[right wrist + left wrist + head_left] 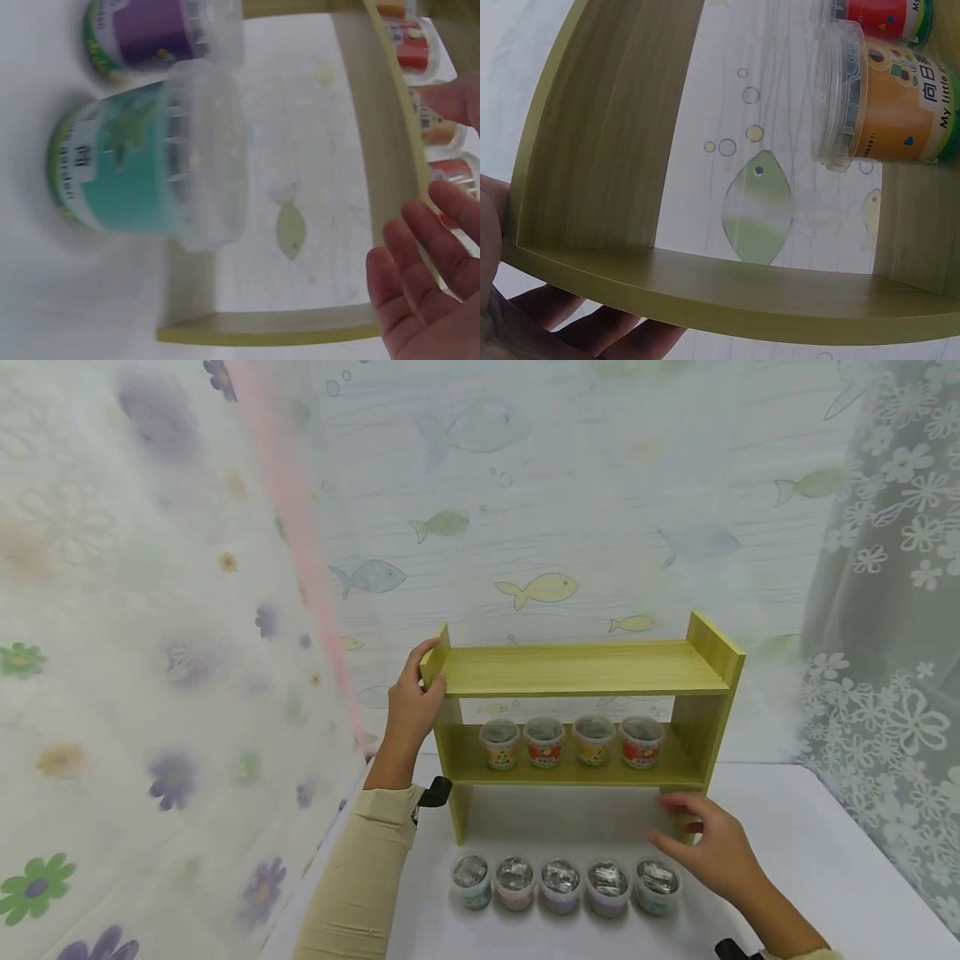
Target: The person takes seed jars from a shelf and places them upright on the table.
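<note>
A yellow-green wooden shelf [581, 670] stands upright on the white table. My left hand [414, 706] grips the upper part of its left side panel, the thumb at the front edge; in the left wrist view several fingers [604, 330] show outside the panel. My right hand [712, 843] is held in the air by the shelf's lower right leg, thumb and fingers apart, holding nothing. Just left of it stands a teal-labelled plastic tub [127, 169], the rightmost of a row before the shelf. Orange- and red-labelled tubs, such as this red one [543, 752], line the middle board.
Other lidded tubs in the front row include a purple-labelled one [561, 887] and one at the left end [472, 883]. The white table [780, 827] extends to the right. Fish-printed curtain [585, 527] hangs behind, and flowered curtains hang at both sides.
</note>
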Tool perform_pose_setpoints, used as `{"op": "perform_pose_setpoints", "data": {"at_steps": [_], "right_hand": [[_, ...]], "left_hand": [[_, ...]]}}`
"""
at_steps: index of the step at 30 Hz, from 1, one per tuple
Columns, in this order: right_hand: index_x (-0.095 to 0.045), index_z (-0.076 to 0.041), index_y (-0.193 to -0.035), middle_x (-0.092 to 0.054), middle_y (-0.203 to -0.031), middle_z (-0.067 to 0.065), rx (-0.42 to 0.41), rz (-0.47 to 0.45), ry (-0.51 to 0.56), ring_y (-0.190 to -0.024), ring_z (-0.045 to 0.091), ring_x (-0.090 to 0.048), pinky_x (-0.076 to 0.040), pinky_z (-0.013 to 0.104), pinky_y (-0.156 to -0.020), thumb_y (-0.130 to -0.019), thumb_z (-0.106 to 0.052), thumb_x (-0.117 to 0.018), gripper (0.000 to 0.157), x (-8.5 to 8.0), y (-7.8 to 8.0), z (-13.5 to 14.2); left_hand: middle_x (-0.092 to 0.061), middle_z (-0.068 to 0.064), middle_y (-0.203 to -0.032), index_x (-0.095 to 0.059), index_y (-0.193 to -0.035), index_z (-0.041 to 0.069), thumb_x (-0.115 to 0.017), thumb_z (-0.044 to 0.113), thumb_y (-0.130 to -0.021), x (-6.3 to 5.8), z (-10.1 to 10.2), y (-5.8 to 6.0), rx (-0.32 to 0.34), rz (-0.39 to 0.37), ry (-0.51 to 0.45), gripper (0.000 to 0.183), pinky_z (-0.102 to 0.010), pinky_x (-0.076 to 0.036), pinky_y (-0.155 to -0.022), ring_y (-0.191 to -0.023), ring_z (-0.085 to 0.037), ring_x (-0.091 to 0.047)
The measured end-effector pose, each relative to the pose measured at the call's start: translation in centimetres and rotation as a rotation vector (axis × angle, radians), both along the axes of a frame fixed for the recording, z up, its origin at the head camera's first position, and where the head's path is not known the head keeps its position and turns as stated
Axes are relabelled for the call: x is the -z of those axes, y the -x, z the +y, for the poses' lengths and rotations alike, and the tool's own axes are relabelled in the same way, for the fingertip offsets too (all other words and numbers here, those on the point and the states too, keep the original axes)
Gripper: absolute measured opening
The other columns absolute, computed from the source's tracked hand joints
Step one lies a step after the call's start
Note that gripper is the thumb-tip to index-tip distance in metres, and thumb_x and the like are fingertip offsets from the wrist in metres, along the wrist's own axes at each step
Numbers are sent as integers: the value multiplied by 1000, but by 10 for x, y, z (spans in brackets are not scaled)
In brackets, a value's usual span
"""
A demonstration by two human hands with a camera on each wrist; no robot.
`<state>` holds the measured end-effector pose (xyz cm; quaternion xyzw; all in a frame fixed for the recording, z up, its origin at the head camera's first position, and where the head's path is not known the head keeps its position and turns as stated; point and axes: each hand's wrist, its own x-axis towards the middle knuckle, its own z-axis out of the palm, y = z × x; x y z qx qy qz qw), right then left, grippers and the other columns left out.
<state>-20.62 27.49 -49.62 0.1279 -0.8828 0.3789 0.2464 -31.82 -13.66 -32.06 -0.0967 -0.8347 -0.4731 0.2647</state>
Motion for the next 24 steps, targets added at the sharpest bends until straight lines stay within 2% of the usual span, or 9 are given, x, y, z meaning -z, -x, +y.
{"op": "perform_pose_setpoints", "data": {"at_steps": [6, 8, 11, 13, 16, 18, 21, 23, 24], "right_hand": [[-69, -9, -121, -70, -114, 4, 18, 129, 23, -101, -3, -60, -59, 26, -75, -79, -17, -91, 48, -13, 8, -3], [-69, -8, -121, -69, -114, 5, 17, 153, 32, -102, -5, -59, -59, 23, -76, -78, -15, -91, 49, -17, 11, -4], [-67, -5, -124, -67, -115, 6, 25, 175, 40, -103, 2, -60, -54, 12, -77, -78, -14, -91, 52, -24, 15, -7], [-65, -2, -125, -65, -116, 9, 42, 180, 49, -103, 11, -62, -50, 6, -79, -78, -14, -91, 54, -26, 18, -8], [-62, 1, -127, -62, -119, 13, 100, 176, 44, -107, 24, -61, -42, 0, -82, -77, -16, -91, 60, -29, 21, -10], [-58, 3, -131, -59, -123, 16, 127, 143, 51, -111, 33, -61, -50, 9, -87, -78, -18, -91, 66, -33, 21, -11], [-50, 5, -138, -57, -132, 23, 140, 74, 61, -119, 42, -60, -55, 35, -96, -80, -22, -90, 75, -40, 21, -14], [-46, 6, -142, -55, -136, 27, 128, 30, 82, -123, 46, -58, -52, 52, -97, -82, -23, -89, 79, -44, 23, -15], [-44, 6, -144, -55, -138, 28, 125, 10, 87, -125, 47, -57, -50, 55, -99, -83, -25, -88, 81, -45, 23, -16]], "left_hand": [[-68, -9, -104, -45, -151, 46, -51, 28, -101, 0, 1, 1, -3, 4, -6, 54, -35, -47, -53, -61, -23, -54], [-67, -9, -104, -44, -151, 47, -51, 28, -101, 0, 1, 1, -3, 0, -8, 54, -35, -47, -53, -62, -24, -55], [-66, -9, -105, -44, -152, 47, -51, 29, -102, -1, 1, -1, 0, -4, -11, 54, -35, -47, -52, -61, -23, -54], [-66, -9, -106, -44, -152, 47, -50, 28, -102, -1, 1, -1, -2, -6, -11, 54, -34, -47, -52, -59, -22, -53], [-67, -9, -107, -44, -151, 47, -50, 28, -101, 0, 1, -1, -7, -7, -9, 54, -34, -46, -52, -60, -21, -53], [-67, -10, -107, -44, -151, 48, -50, 28, -101, 0, 1, -1, -9, -9, -8, 54, -34, -46, -52, -60, -21, -53], [-67, -10, -106, -44, -151, 48, -50, 28, -101, 0, 1, -1, -10, -6, -7, 54, -34, -46, -51, -60, -22, -54], [-67, -11, -106, -45, -151, 47, -50, 29, -102, 0, 1, 0, -13, -1, -2, 53, -34, -47, -52, -62, -23, -55], [-67, -11, -107, -45, -151, 47, -50, 28, -102, 0, 1, 0, -15, 0, -2, 53, -34, -47, -52, -63, -24, -56]]}}
